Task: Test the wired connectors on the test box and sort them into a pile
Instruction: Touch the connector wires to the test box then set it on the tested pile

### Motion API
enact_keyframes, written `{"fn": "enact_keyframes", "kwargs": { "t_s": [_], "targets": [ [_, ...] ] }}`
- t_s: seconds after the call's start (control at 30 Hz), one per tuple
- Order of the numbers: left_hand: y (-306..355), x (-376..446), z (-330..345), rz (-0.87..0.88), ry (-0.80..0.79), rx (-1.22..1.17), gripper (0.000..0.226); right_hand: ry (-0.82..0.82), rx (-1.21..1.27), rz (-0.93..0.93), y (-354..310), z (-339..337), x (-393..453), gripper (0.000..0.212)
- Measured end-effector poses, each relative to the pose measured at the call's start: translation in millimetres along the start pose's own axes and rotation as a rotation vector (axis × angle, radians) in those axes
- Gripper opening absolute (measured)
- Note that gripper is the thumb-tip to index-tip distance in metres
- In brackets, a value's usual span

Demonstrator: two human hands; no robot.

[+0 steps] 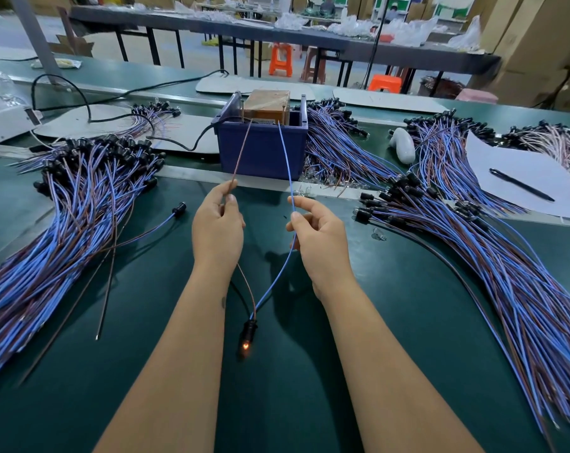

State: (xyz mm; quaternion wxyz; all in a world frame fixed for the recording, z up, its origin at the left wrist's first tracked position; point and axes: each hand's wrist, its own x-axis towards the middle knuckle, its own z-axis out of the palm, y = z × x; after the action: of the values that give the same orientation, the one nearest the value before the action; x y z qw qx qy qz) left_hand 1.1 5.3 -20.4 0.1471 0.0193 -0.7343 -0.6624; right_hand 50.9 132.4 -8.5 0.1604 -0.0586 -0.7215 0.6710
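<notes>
While the brown wire [241, 152] is pinched between thumb and fingers of the left hand [216, 230], the blue wire [287, 165] is pinched likewise by the right hand [319, 240]. Both wire tips are held up to the test box [264, 145]. The connector [247, 335] hangs below the hands, its lamp lit. Wire piles [81, 204] are laid on both sides.

Black pen [521, 185] on white paper [519, 178]; orange stools [280, 59] beyond.
</notes>
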Motion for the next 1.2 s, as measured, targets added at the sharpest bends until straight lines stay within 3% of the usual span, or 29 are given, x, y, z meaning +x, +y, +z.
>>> {"fn": "enact_keyframes", "kwargs": {
  "t_s": [1.2],
  "targets": [
    [-4.5,8.5,-4.1,-0.112,0.039,-0.08,0.029,0.007,-0.014,0.007,2.0,-0.5,0.8,0.026]
  ]
}}
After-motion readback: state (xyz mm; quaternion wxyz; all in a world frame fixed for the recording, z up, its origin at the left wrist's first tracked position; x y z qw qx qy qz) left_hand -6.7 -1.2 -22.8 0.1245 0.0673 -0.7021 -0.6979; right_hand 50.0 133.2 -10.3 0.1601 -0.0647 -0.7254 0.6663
